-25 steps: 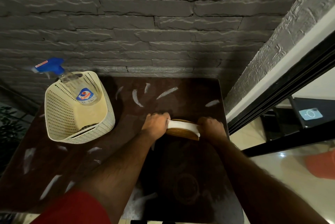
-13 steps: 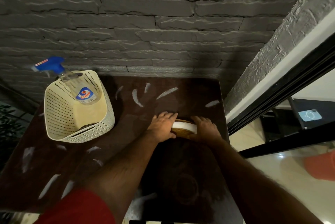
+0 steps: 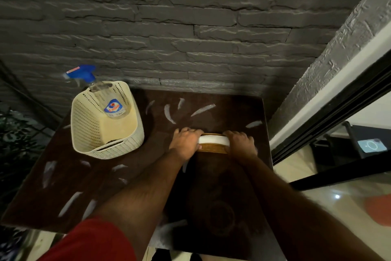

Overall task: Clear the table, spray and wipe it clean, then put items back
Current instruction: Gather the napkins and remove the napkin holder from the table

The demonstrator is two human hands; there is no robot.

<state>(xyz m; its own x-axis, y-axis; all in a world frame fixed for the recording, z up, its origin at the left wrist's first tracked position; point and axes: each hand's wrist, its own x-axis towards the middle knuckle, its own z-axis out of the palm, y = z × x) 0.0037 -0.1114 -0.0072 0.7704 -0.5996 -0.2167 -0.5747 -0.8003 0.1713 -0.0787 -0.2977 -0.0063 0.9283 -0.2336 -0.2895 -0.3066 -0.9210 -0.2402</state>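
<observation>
At the centre right of the frame, the left hand [image 3: 186, 144] and right hand [image 3: 240, 141] clasp a round white-and-wood container [image 3: 214, 144] from either side on the dark table [image 3: 105, 176]. A loose hold could let it slip and drop. To the upper left, a cream basket [image 3: 88, 134] holding a spray bottle [image 3: 99, 89] still occupies the tabletop, leaving that part uncleared.

1 basket [image 3: 88, 131], 1 spray btl [image 3: 105, 98], 2 hands [image 3: 186, 144]
</observation>
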